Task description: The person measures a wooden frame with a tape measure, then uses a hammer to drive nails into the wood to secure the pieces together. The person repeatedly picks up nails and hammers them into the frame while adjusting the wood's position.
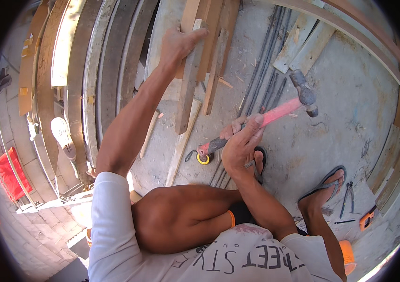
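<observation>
My left hand (177, 46) is closed round the upper part of a narrow wooden batten (189, 89), its thumb lying across the wood. The batten slants down toward me beside other brown boards. In my right hand (243, 144) is a hammer (279, 112) with a faded red handle and a dark, worn grip. Its grey metal head points away to the right, over the concrete floor and apart from the batten. Under the handle's butt end lies a small yellow and black round thing (203, 159), partly covered.
Long planks (108, 61) fill the left side. Dark metal rods (262, 61) and short boards (305, 44) lie on the concrete ahead. At right are pincers (348, 198), an orange-handled tool (367, 219) and stacked timber (390, 160). My sandalled foot (329, 185) is close by.
</observation>
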A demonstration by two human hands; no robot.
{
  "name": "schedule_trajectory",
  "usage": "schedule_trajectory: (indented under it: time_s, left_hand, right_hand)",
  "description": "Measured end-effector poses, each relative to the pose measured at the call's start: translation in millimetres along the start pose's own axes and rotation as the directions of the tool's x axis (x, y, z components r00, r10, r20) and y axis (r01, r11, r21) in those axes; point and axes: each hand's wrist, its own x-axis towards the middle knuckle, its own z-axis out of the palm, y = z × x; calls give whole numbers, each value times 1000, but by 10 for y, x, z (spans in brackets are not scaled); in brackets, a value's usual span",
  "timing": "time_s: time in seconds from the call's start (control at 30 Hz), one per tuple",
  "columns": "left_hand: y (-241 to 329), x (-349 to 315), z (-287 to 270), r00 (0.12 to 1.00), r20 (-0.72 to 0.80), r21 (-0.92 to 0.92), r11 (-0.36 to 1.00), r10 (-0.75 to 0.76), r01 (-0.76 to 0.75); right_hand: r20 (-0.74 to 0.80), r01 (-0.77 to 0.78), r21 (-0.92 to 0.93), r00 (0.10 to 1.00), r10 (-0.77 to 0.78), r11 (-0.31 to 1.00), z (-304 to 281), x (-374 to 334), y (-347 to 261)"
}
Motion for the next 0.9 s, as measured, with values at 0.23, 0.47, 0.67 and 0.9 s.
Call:
schedule_trajectory:
  time_s: [0.23, 0.47, 0.67, 0.9]
  left_hand:
    - [-91, -11, -40, 1000, -4, -19, 1000, -16, 15]
    - [21, -27, -47, 999, 20, 38, 999, -38, 37]
    - [105, -59, -17, 1000, 10, -4, 1000, -23, 23]
    - [-32, 8, -38, 999, -21, -9, 999, -33, 33]
  right_hand:
    - [237, -9, -246, 969, 69, 969, -225, 65, -5]
    - [496, 373, -629, 868, -18, 682, -142, 198, 166]
    - [163, 130, -288, 983, -85, 949, -145, 19, 279]
    - [235, 156, -402, 970, -63, 902, -155, 113, 243]
